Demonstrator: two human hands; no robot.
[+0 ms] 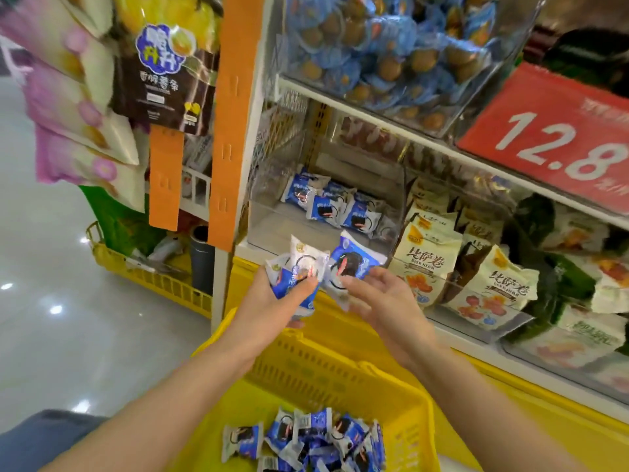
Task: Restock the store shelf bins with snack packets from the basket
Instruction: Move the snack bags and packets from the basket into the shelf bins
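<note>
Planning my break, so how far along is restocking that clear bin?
Early on. Done: only a few blue-and-white snack packets lie in the clear plastic shelf bin. In hand: the left hand grips several packets, and the right hand touches one more packet. Left: a pile of the same packets sits in the yellow plastic basket.

A red price sign [558,141] reading 12.8 sits upper right. Orange strips [235,114] hang down the shelf end, purple-and-white bags [75,107] and a dark bag [166,83] beside them. Below, a glossy floor [41,301] holds possibly a yellow crate [153,281].
</note>
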